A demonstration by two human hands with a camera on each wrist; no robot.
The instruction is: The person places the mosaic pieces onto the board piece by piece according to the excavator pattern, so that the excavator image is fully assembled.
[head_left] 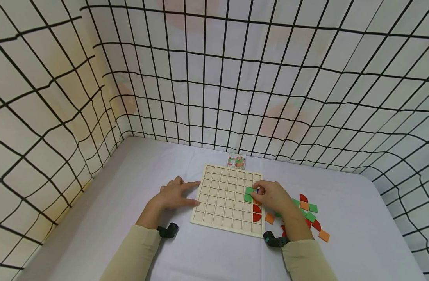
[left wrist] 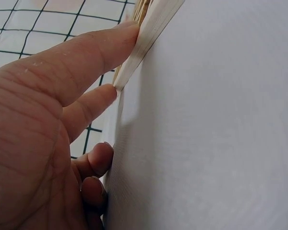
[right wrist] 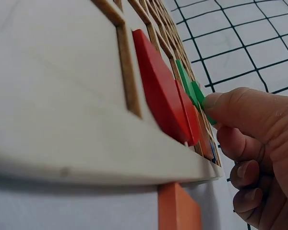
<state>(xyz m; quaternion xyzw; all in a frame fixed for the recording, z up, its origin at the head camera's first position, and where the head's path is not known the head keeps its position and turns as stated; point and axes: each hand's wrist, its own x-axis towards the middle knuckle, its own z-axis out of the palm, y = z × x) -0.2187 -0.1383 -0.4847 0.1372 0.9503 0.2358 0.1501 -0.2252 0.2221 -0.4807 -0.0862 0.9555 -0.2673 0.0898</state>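
A cream wooden grid board (head_left: 221,195) lies on the white cloth between both hands. My left hand (head_left: 176,194) touches its left edge with thumb and index finger spread, the other fingers curled loosely. Over the board's right side, my right hand (head_left: 275,196) pinches a green tile (right wrist: 198,93) between thumb and index finger, the tile partly hidden by the thumb. Green squares (head_left: 248,198) sit in the grid by these fingertips. Two red rounded pieces (head_left: 256,217) lie nearer me in the right column. An orange piece (right wrist: 204,136) and a bit of blue show partly covered beside the hand.
Loose red, green and orange tiles (head_left: 311,217) are scattered right of the board, some behind the right forearm. One orange square (head_left: 269,218) lies close to its right edge. A small patterned card (head_left: 236,160) stands behind the board. Black wire mesh (head_left: 221,82) encloses the table.
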